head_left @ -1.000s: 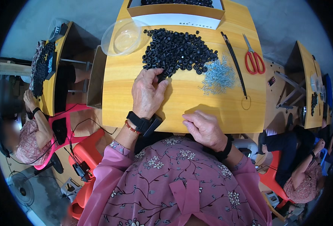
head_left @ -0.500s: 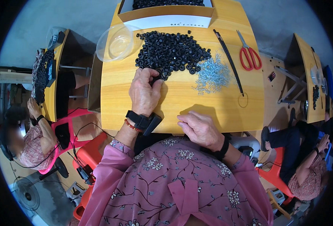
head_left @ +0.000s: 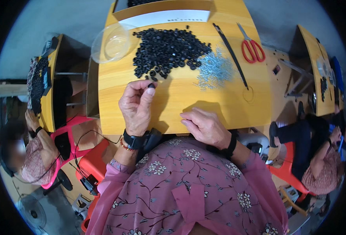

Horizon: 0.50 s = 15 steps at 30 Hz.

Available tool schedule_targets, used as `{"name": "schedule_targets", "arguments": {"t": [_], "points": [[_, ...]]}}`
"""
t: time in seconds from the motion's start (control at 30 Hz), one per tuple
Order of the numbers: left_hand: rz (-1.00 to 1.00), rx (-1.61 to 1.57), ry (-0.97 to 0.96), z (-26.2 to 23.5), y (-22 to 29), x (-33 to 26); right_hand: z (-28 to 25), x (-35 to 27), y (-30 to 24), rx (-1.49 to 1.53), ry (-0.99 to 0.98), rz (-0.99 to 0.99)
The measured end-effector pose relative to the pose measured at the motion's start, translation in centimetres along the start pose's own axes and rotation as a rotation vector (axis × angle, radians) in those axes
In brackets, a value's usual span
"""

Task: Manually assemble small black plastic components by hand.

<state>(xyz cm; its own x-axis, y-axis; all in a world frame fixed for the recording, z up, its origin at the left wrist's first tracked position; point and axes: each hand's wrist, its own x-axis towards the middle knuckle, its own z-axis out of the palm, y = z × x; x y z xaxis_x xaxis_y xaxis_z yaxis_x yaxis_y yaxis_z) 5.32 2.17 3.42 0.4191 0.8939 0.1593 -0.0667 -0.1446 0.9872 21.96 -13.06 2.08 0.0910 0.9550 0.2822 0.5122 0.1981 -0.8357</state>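
Our left hand (head_left: 135,105) has lifted off the black pile (head_left: 167,49), its grip pinching one small black ring (head_left: 151,85), seemingly light and stiff, by its rim, while our right hand (head_left: 206,126) rests loosely curled, holding nothing we can see, on the table (head_left: 227,105).

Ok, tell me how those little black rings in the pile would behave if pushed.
The small black ring-shaped parts probably slide and scatter easily: strays already lie off the pile's edge. Being round, some may roll. The left hand pinches one at its fingertips, suggesting they're light.

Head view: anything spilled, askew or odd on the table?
One thing: the clear plastic bowl juts out past the table's far-left corner. The black rings and small silvery parts lie in loose heaps, all on the tabletop.
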Motion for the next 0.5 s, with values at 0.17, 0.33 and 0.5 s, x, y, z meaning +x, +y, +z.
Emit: {"name": "schedule_targets", "arguments": {"t": [0.17,0.33,0.5], "points": [[-0.199,-0.076,-0.102,0.7,-0.8,-2.7,-0.2,-0.3,0.1,0.113,0.098,0.107],[-0.003,0.128,-0.2,0.8,-2.1,-2.9,-3.8,-0.2,0.4,-0.1,0.232,0.239],[0.041,0.129,-0.198,0.9,-2.0,-2.8,-5.5,1.1,1.5,-0.264,0.202,0.188]]}}
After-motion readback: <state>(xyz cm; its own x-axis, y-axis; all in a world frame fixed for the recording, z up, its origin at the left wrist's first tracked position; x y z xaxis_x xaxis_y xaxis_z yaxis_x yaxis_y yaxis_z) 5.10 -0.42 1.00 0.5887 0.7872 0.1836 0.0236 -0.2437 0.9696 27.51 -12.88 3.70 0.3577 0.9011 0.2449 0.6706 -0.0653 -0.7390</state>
